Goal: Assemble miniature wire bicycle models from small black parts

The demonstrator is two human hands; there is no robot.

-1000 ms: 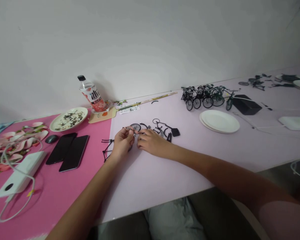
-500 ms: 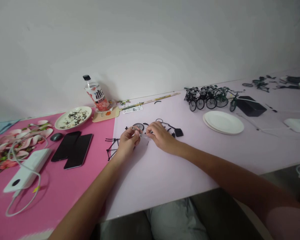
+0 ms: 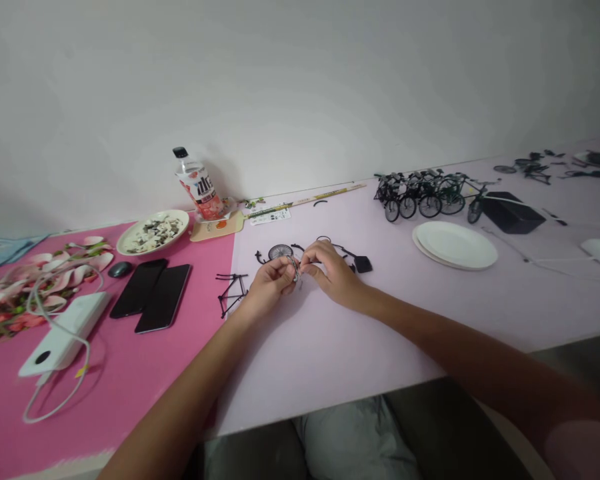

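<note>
Both my hands meet over the pale lilac table top (image 3: 330, 347). My left hand (image 3: 270, 287) is closed in a pinch on a small silver part (image 3: 296, 271). My right hand (image 3: 333, 270) pinches the same part from the other side, fingertips touching it. Just behind the hands lie a small spoked wheel (image 3: 280, 251), black curved bits and a black saddle-like piece (image 3: 363, 264). A black wire bicycle frame (image 3: 231, 292) lies left of my left wrist.
Several finished model bicycles (image 3: 430, 193) stand at the back right, next to a black box (image 3: 513, 213) and stacked white plates (image 3: 455, 245). On the pink mat (image 3: 110, 373): two phones (image 3: 153, 297), a power bank with cable (image 3: 63, 333), a plate of shells (image 3: 153, 231), a bottle (image 3: 200, 187).
Both hands have shifted a little right and stay joined on the small part. The camera has turned slightly, so the table's things sit further right in view.
</note>
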